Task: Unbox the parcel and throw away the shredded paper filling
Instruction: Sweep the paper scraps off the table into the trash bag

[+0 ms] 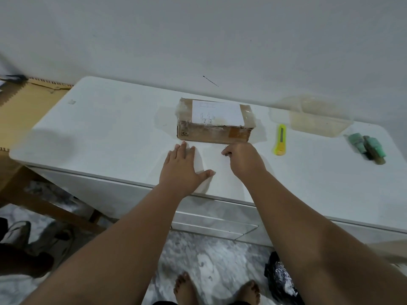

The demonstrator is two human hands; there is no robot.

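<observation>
A taped brown cardboard parcel [214,121] with a white label on top lies closed on the white table [110,133], near the wall. My left hand [184,168] rests flat on the tabletop just in front of the parcel's left part, fingers spread, holding nothing. My right hand [243,160] hovers close to the parcel's front right corner with its fingers curled in; nothing shows in it. A yellow utility knife [280,139] lies to the right of the parcel, apart from both hands. No shredded paper is visible.
A clear plastic container [317,119] stands at the back right. Green and brown small objects [367,147] lie near the table's right edge. A wooden bench [28,104] adjoins the table on the left. A black bag [279,276] lies on the marble floor by my feet.
</observation>
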